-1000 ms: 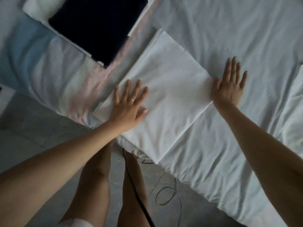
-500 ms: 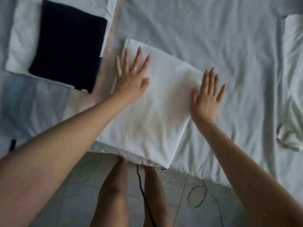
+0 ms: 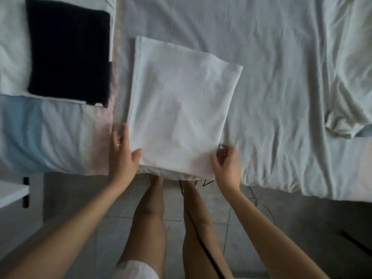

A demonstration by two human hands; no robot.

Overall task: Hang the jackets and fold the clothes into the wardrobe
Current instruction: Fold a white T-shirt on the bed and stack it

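Head view: the folded white cloth (image 3: 181,109) is laid flat on the bed (image 3: 281,57), its near edge hanging just over the bed's edge above the floor (image 3: 80,198). Its near-left corner is held by the left hand (image 3: 122,156), with the thumb laid on top and the fingers (image 3: 120,135) stretched along the left edge; how far they reach underneath cannot be told. The near-right corner is pinched in the curled grip of the right hand (image 3: 226,166).

Open, rumpled sheet is seen beyond and to the right of the cloth. A dark folded garment (image 3: 68,51) is stacked on a white folded piece (image 3: 10,57) just beside the left edge, apart from it. A crumpled white garment (image 3: 346,77) is heaped well to the right. A dark cable (image 3: 201,244) is trailed down past the legs, and a white furniture corner (image 3: 12,192) is seen on the left.
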